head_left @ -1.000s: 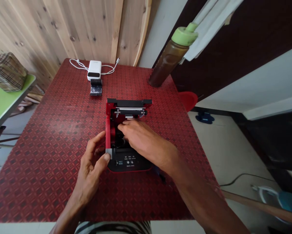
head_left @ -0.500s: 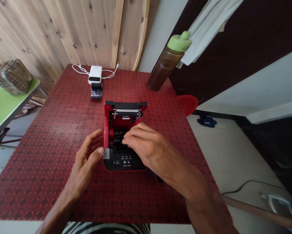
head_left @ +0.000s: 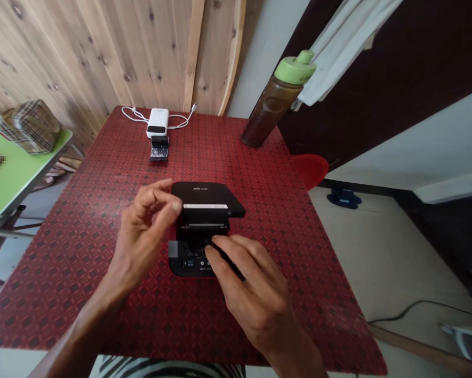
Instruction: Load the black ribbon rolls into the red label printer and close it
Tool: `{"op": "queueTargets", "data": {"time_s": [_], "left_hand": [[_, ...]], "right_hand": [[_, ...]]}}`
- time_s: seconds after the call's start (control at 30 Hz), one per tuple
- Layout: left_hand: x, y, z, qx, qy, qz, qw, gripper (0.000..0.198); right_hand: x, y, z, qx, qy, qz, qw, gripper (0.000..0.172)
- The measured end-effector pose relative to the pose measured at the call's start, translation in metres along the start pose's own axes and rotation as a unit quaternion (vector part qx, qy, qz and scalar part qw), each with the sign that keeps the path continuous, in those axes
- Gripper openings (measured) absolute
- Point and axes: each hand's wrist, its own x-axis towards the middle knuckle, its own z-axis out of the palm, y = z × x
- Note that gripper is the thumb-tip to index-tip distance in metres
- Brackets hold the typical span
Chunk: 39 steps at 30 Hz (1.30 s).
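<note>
A small label printer (head_left: 185,269) with a black top and red rim sits on the table in front of me. Its black lid (head_left: 204,194) is tilted partway down, leaving a gap over the dark inside. My left hand (head_left: 143,228) pinches the lid's left edge between thumb and bent fingers. At the front of the gap, my right hand (head_left: 251,286) has its thumb and fingertips drawn together, low over the control panel. Something dark lies at those fingertips, too hidden to name. Buttons and a tiny display show on the panel, partly covered by this hand.
Toward the back of the red patterned table (head_left: 113,294) lie a white power bank (head_left: 157,122) with a cable and a short roll of shiny black film (head_left: 159,149). A tall brown bottle (head_left: 269,107) with a green cap stands back right.
The printer's lid has swung from standing upright to partly lowered. My left hand has moved up onto its edge, and my right hand has drawn back from inside to the front of the opening.
</note>
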Motion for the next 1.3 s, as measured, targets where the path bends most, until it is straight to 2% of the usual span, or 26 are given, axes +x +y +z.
{"op": "queueTargets", "data": {"time_s": [0.07,0.1,0.2,0.3,0.53,0.73,0.83,1.0,1.13,1.3], "left_hand": [[-0.014,-0.005,0.001,-0.016,-0.004,-0.022,1.0,0.02],[-0.02,-0.008,0.001,-0.035,0.001,-0.033,0.999,0.023],[-0.032,-0.018,0.005,-0.106,-0.004,-0.104,0.989,0.058],[-0.037,-0.024,0.007,-0.161,-0.034,-0.164,0.973,0.062],[-0.035,-0.022,0.007,-0.169,-0.04,-0.166,0.971,0.062],[-0.036,-0.026,0.009,-0.164,-0.027,-0.161,0.973,0.064],[-0.042,-0.028,0.004,-0.154,-0.027,-0.165,0.974,0.062],[-0.054,-0.029,-0.008,-0.123,-0.036,-0.183,0.975,0.057],[-0.056,-0.028,-0.009,-0.125,-0.034,-0.196,0.972,0.055],[-0.055,-0.023,-0.006,-0.123,-0.037,-0.196,0.972,0.054]], "right_hand": [[-0.003,-0.001,0.001,-0.033,0.016,0.007,0.999,0.024],[-0.003,-0.001,0.002,-0.039,0.017,0.017,0.999,0.023],[-0.001,0.001,0.004,-0.003,0.005,0.041,0.999,0.018],[0.002,0.005,0.006,0.043,-0.017,0.043,0.998,0.02],[0.005,0.005,0.006,0.051,-0.023,0.051,0.997,0.015],[0.003,0.004,0.005,0.083,-0.021,0.064,0.994,0.021],[-0.006,0.003,0.002,0.108,0.0,0.084,0.991,0.03],[-0.032,0.003,-0.005,0.098,0.076,0.15,0.981,0.046],[-0.046,0.001,-0.001,0.1,0.085,0.175,0.976,0.043],[-0.049,-0.007,0.006,0.096,0.087,0.201,0.971,0.043]]}}
